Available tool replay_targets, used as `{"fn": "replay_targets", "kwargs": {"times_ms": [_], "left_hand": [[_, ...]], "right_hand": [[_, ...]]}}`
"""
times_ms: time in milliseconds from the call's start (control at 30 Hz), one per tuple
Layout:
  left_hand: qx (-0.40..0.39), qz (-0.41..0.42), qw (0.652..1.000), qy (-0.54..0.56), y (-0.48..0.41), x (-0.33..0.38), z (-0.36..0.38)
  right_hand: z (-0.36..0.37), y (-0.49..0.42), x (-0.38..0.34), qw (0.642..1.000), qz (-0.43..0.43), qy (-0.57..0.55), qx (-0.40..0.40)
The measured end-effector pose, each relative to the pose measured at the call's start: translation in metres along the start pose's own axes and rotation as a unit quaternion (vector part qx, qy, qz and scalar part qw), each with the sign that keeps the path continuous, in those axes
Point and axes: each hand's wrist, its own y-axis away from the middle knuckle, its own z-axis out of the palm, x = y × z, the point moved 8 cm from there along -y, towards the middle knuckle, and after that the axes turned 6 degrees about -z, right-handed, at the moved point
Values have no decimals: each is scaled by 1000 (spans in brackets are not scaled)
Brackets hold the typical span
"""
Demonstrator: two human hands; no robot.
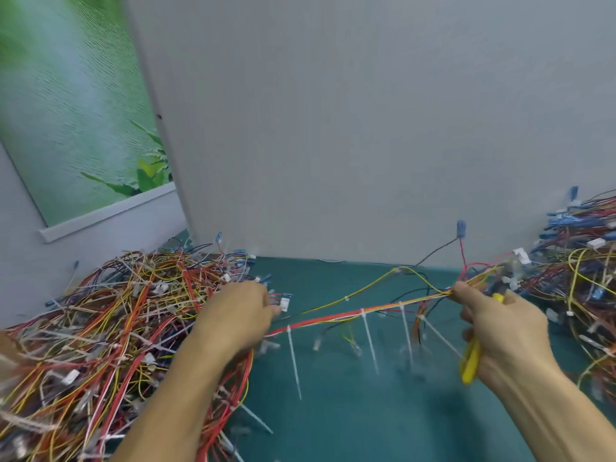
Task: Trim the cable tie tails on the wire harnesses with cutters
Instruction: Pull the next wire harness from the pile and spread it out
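Observation:
A wire harness (346, 315) of red, orange and yellow wires is stretched between my two hands above the green mat. Several long white cable tie tails (294, 361) hang down from it. My left hand (241, 311) grips the harness's left end, near a white connector. My right hand (503, 328) pinches the right end between thumb and finger, and it also holds the yellow-handled cutters (471, 360) in the palm. The cutters' jaws are hidden behind the hand.
A big tangled pile of harnesses (100, 328) fills the left side, under my left forearm. Another pile (580, 261) rises at the right edge. A grey partition wall (333, 128) stands close behind the green mat (333, 411).

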Motion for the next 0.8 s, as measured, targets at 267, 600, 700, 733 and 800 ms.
{"fn": "replay_targets", "kwargs": {"times_ms": [267, 600, 700, 733, 800], "left_hand": [[-39, 17, 998, -48, 12, -12, 8], [-63, 106, 992, -34, 34, -22, 3], [-105, 122, 985, -57, 37, -23, 16], [-114, 125, 984, -63, 36, -24, 19], [-116, 134, 982, -63, 33, -27, 20]], "right_hand": [[0, -1, -16, 997, -58, 42, -15], [0, 1, -11, 998, -34, 53, -24], [5, 2, -9, 996, -36, 71, -29], [6, 2, -10, 996, -38, 77, -32], [8, 2, -13, 995, -44, 87, -36]]}}
